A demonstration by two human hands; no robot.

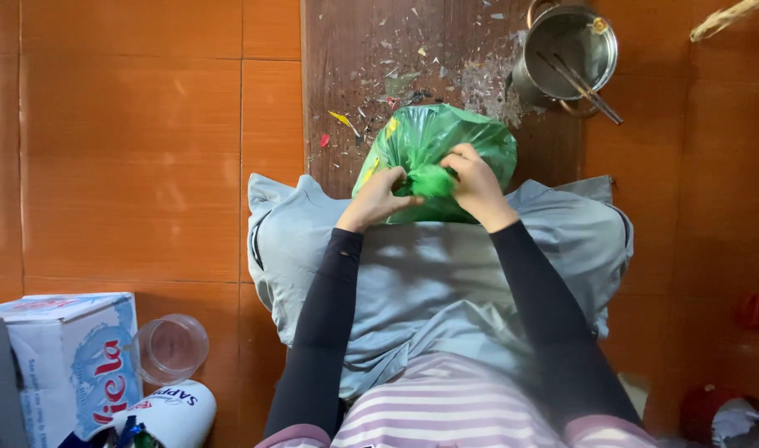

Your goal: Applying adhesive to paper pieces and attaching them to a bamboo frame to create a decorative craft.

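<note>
A filled green plastic bag [433,137] rests on the edge of a grey cloth [412,274] spread over my lap, its top half lying on a dark wooden board [371,50]. My left hand [378,199] and my right hand [477,184] both pinch the bunched neck of the bag between them. The neck is twisted into a tight green knot-like wad. Black sleeves cover both forearms.
A steel pot [572,46] with a metal utensil in it stands at the board's far right. Small scraps litter the board. On the orange tiled floor at lower left are a white and blue carton [64,357], a clear plastic cup [172,347] and a white container [176,415].
</note>
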